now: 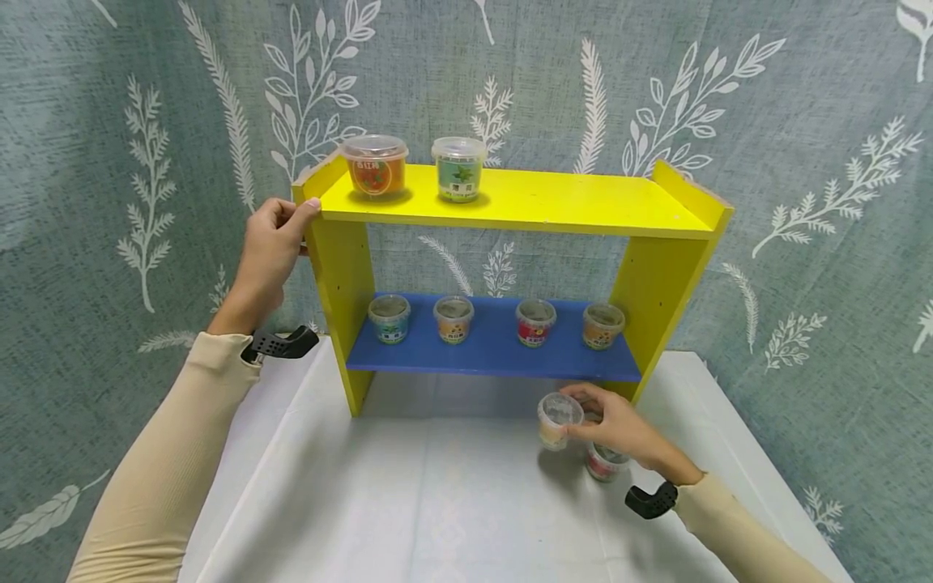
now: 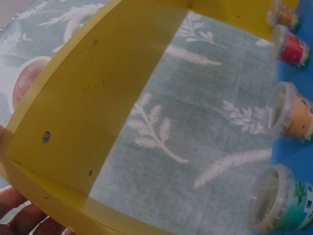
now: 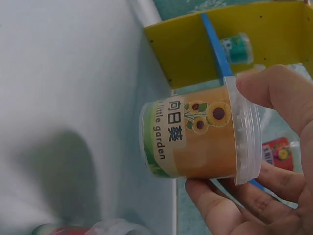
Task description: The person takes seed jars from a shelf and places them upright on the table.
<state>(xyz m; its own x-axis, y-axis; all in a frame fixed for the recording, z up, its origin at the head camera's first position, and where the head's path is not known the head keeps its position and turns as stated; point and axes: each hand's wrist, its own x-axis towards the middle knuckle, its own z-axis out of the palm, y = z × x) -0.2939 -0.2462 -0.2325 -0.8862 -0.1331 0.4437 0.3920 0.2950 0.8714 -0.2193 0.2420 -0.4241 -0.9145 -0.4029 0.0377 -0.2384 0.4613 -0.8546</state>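
Note:
My right hand (image 1: 615, 421) pinches a small lidded plastic cup (image 3: 205, 134) with an orange sunflower label, held above the white table in front of the shelf's right side. Partly behind that hand, a red-labelled cup (image 1: 603, 463) stands on the table. My left hand (image 1: 273, 243) grips the upper left corner of the yellow shelf (image 1: 539, 198), thumb at the front edge. Near it on the top board stand a tomato cup (image 1: 375, 174) and a green-labelled cup (image 1: 459, 180). In the left wrist view, only some fingers (image 2: 29, 220) show behind the yellow side panel.
On the blue lower board (image 1: 496, 360) stand a teal cup (image 1: 389, 324), an orange cup (image 1: 453, 324), a red cup (image 1: 535, 328) and another orange cup (image 1: 602, 330). Patterned green cloth (image 1: 802, 324) hangs behind the white-covered table (image 1: 437, 502).

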